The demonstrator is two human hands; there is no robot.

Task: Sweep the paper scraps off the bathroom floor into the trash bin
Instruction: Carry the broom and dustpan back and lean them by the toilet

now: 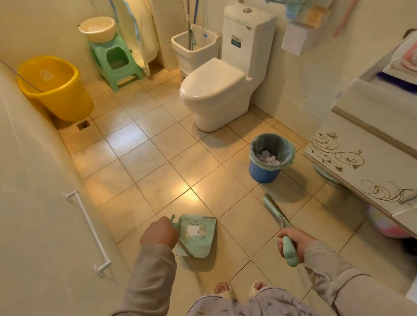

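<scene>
Paper scraps (194, 231), a small white pile, lie in the green dustpan (198, 245), which the left hand (159, 232) grips by its handle. The right hand (293, 244) is curled round the brush (276, 213). Between one and two o'clock of the pan stands the lined trash bin (263, 173) — scraps already inside. The visible floor (153, 161) shows none; it seems only tipping the pan remains.

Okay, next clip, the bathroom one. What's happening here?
A person stands on the tiled floor, holding a green dustpan in the left hand and gripping a matching hand brush in the right hand. The dustpan carries a few white paper scraps. The blue lined trash bin stands ahead to the right, near the toilet, with other scraps already inside. The dustpan's load is not yet tipped in.
</scene>
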